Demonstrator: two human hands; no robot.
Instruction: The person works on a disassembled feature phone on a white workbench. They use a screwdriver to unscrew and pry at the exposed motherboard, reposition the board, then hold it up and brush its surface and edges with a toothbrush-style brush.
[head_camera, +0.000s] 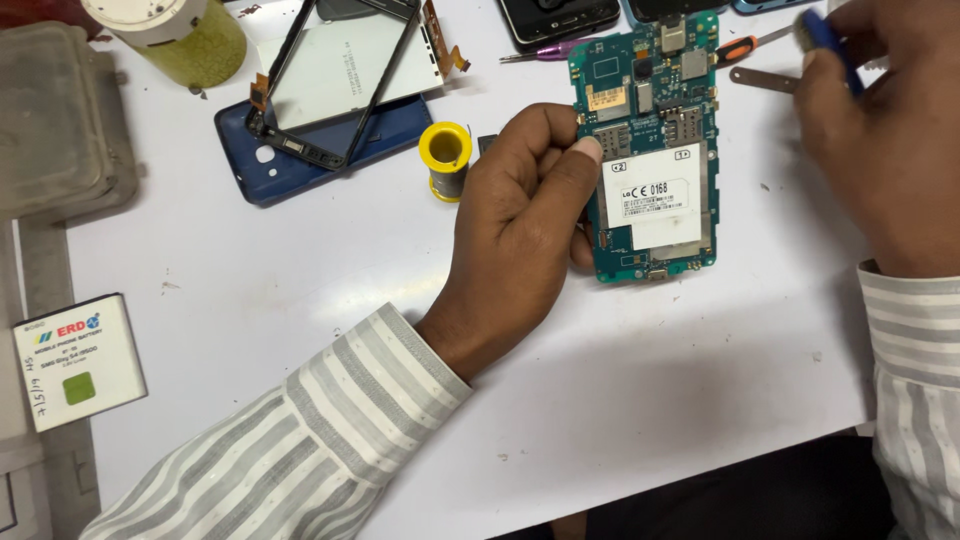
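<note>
The left hand (525, 225) is curling almost closed, its thumb and fingertips pinching the left edge of a teal circuit board (650, 150) and steadying it flat on the white table (300, 300). The right hand (885, 130) is closing around a blue-handled tool (828, 40) at the upper right corner, just beside the board's top edge; how tight the grasp is cannot be told, since the fingers are blurring.

The circuit board is lying between the two hands, long and rectangular, studded with small metal shields and chips, with a white paper label covering its lower half. A thin metal tweezer (762, 78) and an orange-handled screwdriver (745, 47) are lying near its upper right corner.

Left of the left hand, a small yellow spool of solder wire (446, 158) is standing upright. Farther left, a black phone frame (335, 80) is resting tilted over a glossy dark blue back cover (300, 160). A white rectangular phone battery (78, 360) is sitting at the table's left edge. Both sleeves are showing grey-and-white striped cloth.
</note>
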